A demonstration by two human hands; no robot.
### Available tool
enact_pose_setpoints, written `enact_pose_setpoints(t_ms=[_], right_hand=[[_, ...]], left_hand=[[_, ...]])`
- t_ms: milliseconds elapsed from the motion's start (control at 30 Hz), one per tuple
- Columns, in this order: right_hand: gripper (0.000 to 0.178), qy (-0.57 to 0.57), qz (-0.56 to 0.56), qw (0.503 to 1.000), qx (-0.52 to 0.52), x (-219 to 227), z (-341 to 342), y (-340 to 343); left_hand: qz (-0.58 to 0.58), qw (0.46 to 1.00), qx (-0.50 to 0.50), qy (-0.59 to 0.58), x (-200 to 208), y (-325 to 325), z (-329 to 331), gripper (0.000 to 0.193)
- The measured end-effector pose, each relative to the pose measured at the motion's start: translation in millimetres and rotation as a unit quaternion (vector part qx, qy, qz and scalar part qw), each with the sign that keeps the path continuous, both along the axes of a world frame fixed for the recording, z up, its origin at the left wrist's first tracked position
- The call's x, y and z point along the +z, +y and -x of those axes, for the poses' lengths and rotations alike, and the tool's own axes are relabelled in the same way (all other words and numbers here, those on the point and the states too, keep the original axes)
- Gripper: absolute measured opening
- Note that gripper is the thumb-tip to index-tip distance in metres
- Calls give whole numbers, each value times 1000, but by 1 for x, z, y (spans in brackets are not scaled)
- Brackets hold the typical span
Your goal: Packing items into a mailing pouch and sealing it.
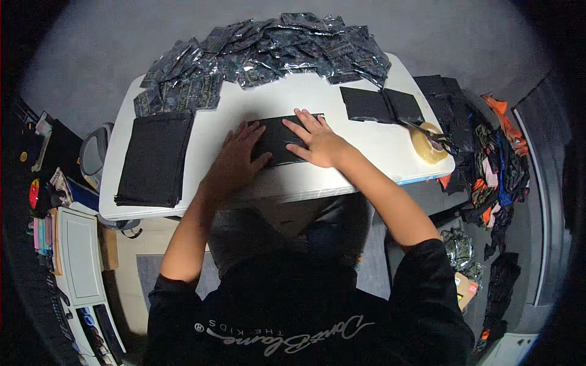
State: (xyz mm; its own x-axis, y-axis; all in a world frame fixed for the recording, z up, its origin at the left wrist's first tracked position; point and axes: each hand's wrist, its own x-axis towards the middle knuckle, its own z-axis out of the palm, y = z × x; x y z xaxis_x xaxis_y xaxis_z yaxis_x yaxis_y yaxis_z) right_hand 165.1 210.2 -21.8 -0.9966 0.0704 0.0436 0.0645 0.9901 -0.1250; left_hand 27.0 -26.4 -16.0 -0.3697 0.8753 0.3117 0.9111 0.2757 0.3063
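Observation:
A black flat piece [273, 135], cloth-like and rectangular, lies on the white table [244, 100] in front of me. My left hand [242, 149] rests on its left end, fingers spread and somewhat shadowed. On its right part lies my right hand [318, 141], palm down with the fingers apart. Neither hand grips anything. Left of my left hand is a neat stack of black sheets [152, 160]. Two smaller black flat pieces [366, 105] lie side by side beyond my right hand.
Many shiny clear-wrapped packets [268, 52] are heaped along the far edge. A roll of clear tape [429, 144] and scissors [420, 128] sit at the right corner. Dark and orange clothing [488, 158] is piled right of the table. A white cabinet [80, 256] stands at left.

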Motion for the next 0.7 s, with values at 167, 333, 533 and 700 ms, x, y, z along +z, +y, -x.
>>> enact_pose_setpoints(t_ms=[167, 333, 533, 700], right_hand=[[76, -30, 25, 999, -14, 4, -6, 0], [82, -45, 39, 998, -10, 9, -3, 0], [84, -42, 37, 998, -10, 6, -2, 1], [85, -51, 34, 998, -14, 8, -1, 1]], left_hand=[[-84, 986, -77, -122, 19, -8, -28, 45], [-111, 971, -189, -98, 14, -18, -60, 26], [-93, 986, -137, -21, 18, -19, -93, 25], [-19, 990, -129, 52, 9, -15, -94, 18]])
